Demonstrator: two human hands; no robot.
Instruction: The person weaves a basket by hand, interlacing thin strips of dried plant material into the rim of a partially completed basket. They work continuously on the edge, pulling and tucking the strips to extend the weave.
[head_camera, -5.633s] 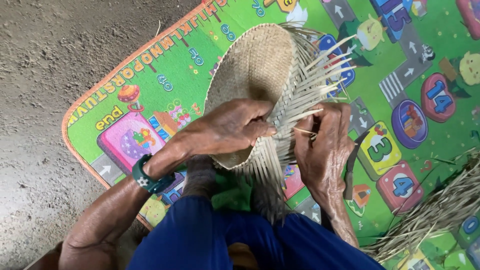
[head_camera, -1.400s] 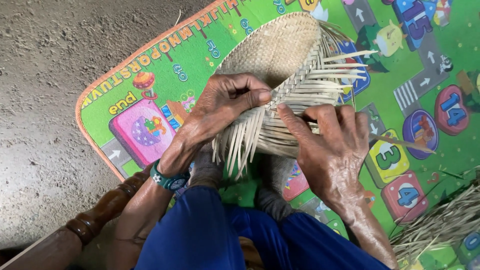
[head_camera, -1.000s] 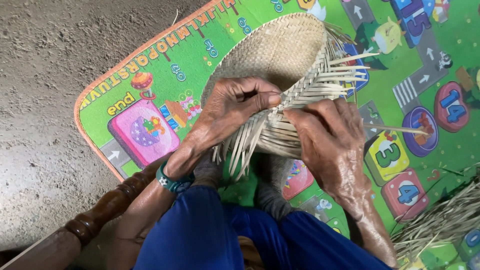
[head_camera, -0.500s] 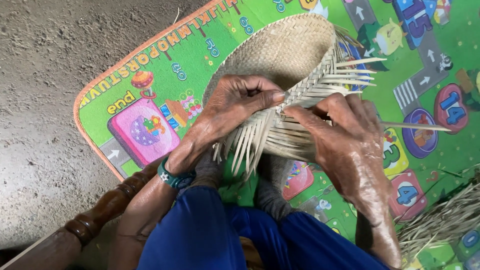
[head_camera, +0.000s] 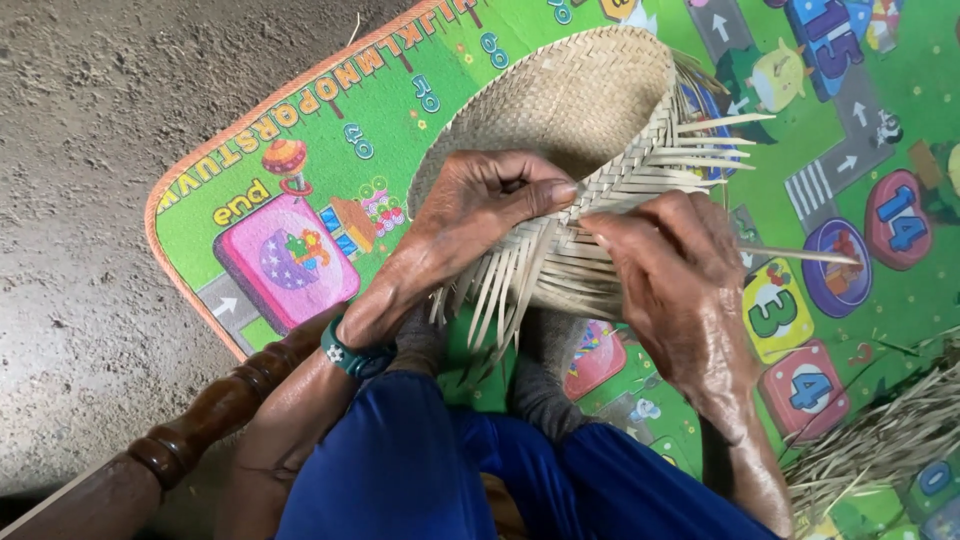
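Two hands (head_camera: 590, 235) on woven basket (head_camera: 570, 110)

Left hand (head_camera: 480, 205), right hand (head_camera: 670, 265), gripping woven basket (head_camera: 570, 100), play mat (head_camera: 300, 140)

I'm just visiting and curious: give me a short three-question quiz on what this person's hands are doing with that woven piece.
1. True or false: the left hand presses on the woven basket.
2. The loose strips sticking out of the weave point mostly: A) toward the concrete floor B) toward the right, over the play mat C) into the lap.
3. What does the left wrist wear?

Key:
1. True; its thumb lies across the plaited edge, and the right hand grips strips beside it.
2. B.
3. A teal wristband.
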